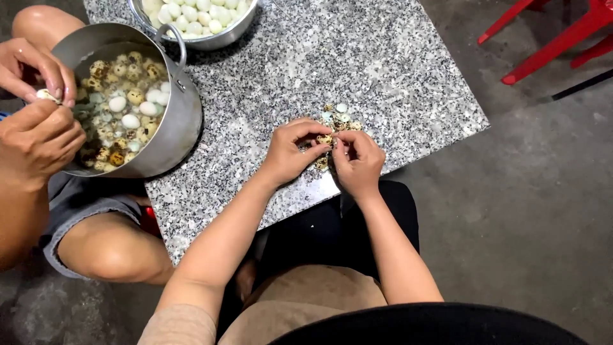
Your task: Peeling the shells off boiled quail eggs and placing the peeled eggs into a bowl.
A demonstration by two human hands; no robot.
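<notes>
My left hand [290,150] and my right hand [357,160] meet over the near edge of a speckled granite slab [319,64]. Between their fingertips they pinch one small speckled quail egg [325,138], its shell partly broken. Just beyond the fingers lies a small heap of shell bits and a few eggs [338,118] on the slab.
A steel pot [182,124] at the left holds water and several speckled and peeled eggs. A steel bowl [211,41] of peeled white eggs stands at the slab's far edge. Another person sits at the left, both hands [35,102] on an egg. Red chair legs [549,38] stand at the upper right.
</notes>
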